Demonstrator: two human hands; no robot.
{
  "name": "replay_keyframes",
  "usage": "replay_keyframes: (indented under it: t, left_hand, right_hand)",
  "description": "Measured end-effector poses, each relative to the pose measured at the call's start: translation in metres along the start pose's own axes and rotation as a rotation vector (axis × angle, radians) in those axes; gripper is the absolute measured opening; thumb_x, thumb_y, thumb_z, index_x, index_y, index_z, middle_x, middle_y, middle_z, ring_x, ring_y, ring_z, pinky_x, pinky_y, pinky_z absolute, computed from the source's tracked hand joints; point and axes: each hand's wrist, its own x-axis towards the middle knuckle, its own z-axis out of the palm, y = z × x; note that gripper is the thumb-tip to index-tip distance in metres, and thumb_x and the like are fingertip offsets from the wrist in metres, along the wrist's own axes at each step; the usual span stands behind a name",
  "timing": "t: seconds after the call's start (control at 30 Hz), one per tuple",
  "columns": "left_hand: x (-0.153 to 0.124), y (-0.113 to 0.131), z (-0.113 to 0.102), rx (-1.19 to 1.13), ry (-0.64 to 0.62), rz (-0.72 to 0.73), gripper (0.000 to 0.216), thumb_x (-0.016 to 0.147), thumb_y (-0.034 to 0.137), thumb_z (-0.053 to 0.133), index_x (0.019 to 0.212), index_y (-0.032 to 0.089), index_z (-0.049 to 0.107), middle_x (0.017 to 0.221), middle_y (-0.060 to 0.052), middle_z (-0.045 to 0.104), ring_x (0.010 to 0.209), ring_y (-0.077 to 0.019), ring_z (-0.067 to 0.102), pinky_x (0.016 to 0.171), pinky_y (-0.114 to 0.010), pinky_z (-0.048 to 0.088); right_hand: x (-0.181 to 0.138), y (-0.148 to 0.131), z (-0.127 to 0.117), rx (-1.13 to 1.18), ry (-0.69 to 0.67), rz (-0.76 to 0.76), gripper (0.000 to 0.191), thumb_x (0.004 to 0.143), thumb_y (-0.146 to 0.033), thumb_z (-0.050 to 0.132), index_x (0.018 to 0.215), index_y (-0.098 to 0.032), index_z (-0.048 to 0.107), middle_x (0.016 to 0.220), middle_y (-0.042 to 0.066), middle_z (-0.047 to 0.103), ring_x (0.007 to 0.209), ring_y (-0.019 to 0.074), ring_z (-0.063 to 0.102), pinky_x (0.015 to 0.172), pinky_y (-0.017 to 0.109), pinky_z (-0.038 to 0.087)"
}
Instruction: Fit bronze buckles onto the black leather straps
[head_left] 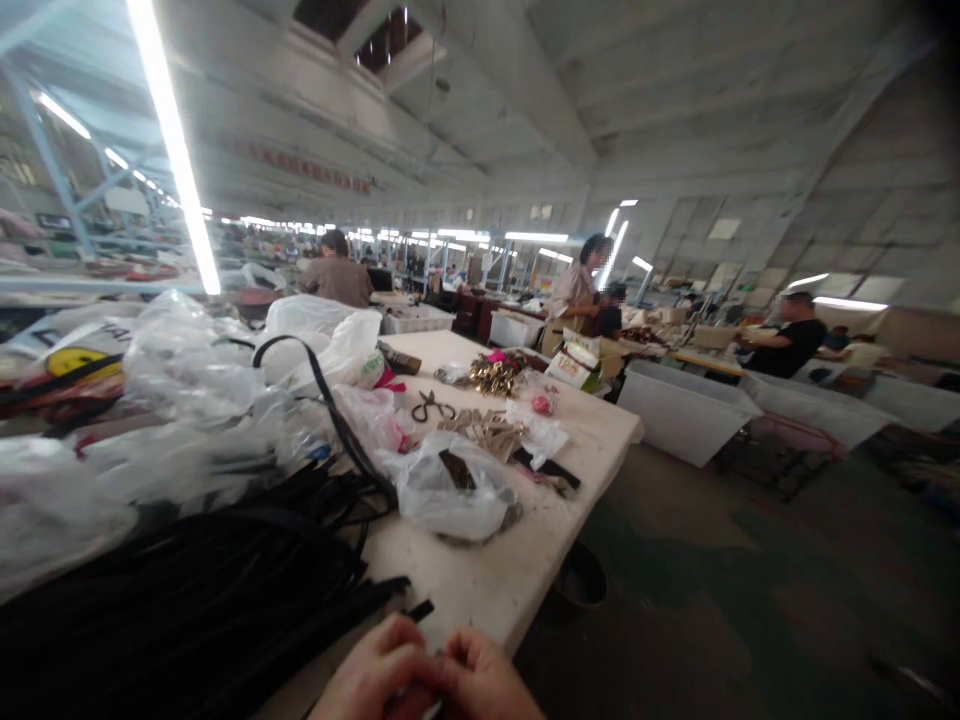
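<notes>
"Your left hand (pixel 382 668) and right hand (pixel 484 672) are nearest, side by side and touching at the fingertips, low in view."

"Wide or narrow?"

"Narrow: your fingers are curled in on both. Whether you grip something small between them, I can't make out; the lower edge cuts it off."

"And the black straps (pixel 217 590)?"

"They lie on your left, heaped on the table (pixel 544 535). Most run lengthwise from lower left up toward the right, so the near ends point roughly at your hands. Your left hand is the nearer, just beside those ends; your right is farther off."

"How many of each?"

"You have two hands. The straps overlap too much to count, though one strap (pixel 352 445) arches up by itself. Past your hands sit one knotted-looking clear bag (pixel 427 495), one pair of scissors (pixel 433 407) and one heap of brassy pieces (pixel 495 375), not countable singly. Off to your right, three large white bins (pixel 682 415) stand in a row."
</notes>
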Motion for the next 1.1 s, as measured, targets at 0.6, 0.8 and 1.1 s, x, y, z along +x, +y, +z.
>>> replay_keyframes:
  t: [0.6, 0.8, 1.1]
  left_hand:
    - [-0.012, -0.003, -0.003, 0.153, 0.206, 0.035, 0.020, 0.083, 0.030, 0.043, 0.088, 0.017, 0.057, 0.081, -0.001, 0.060, 0.075, -0.0136, 0.056, 0.069, -0.024, 0.043]
    - [-0.012, -0.007, 0.000, 0.140, 0.165, 0.011, 0.020, 0.082, 0.032, 0.044, 0.083, 0.017, 0.057, 0.075, 0.000, 0.059, 0.070, -0.0128, 0.053, 0.063, -0.022, 0.041]
    - [-0.009, -0.017, -0.008, 0.170, 0.238, -0.029, 0.013, 0.079, 0.028, 0.047, 0.083, 0.018, 0.054, 0.071, 0.002, 0.058, 0.065, -0.0117, 0.054, 0.060, -0.022, 0.042]
  right_hand:
    - [0.009, 0.008, 0.020, -0.216, -0.005, -0.102, 0.020, 0.073, -0.035, 0.055, 0.070, -0.018, 0.046, 0.054, -0.006, 0.048, 0.050, 0.0094, 0.045, 0.050, 0.022, 0.036]
    - [0.017, 0.009, 0.022, -0.606, 0.121, -0.240, 0.022, 0.074, -0.037, 0.054, 0.064, -0.017, 0.048, 0.053, -0.006, 0.044, 0.052, 0.0097, 0.041, 0.050, 0.021, 0.032]
    - [0.019, 0.011, 0.024, -0.101, -0.006, -0.028, 0.026, 0.072, -0.041, 0.058, 0.073, -0.017, 0.048, 0.061, -0.004, 0.051, 0.054, 0.0103, 0.051, 0.054, 0.023, 0.043]
